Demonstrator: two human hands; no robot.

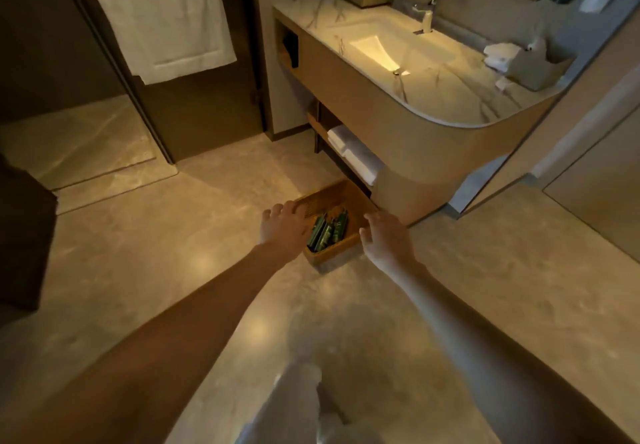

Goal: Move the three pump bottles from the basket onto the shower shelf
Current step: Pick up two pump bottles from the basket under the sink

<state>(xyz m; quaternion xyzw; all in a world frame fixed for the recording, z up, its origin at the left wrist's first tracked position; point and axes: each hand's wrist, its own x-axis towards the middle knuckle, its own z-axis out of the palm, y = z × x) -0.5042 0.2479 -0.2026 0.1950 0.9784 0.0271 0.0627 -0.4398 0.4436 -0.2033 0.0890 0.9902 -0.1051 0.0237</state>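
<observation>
A brown woven basket (341,256) sits on the floor beside the foot of the vanity. Three dark green pump bottles (327,232) lie side by side inside it. Both my arms reach down to it. My left hand (282,227) is at the basket's left rim with its fingers spread and the fingertips on the edge. My right hand (386,235) hovers at the right rim, fingers apart, holding nothing. No shower shelf is in view.
A curved vanity (433,138) with a lit sink (391,45) stands to the right, folded towels (353,154) on its low shelf. A dark glass door (194,104) with a white towel (162,24) hanging on it is at the back left. The floor is polished stone.
</observation>
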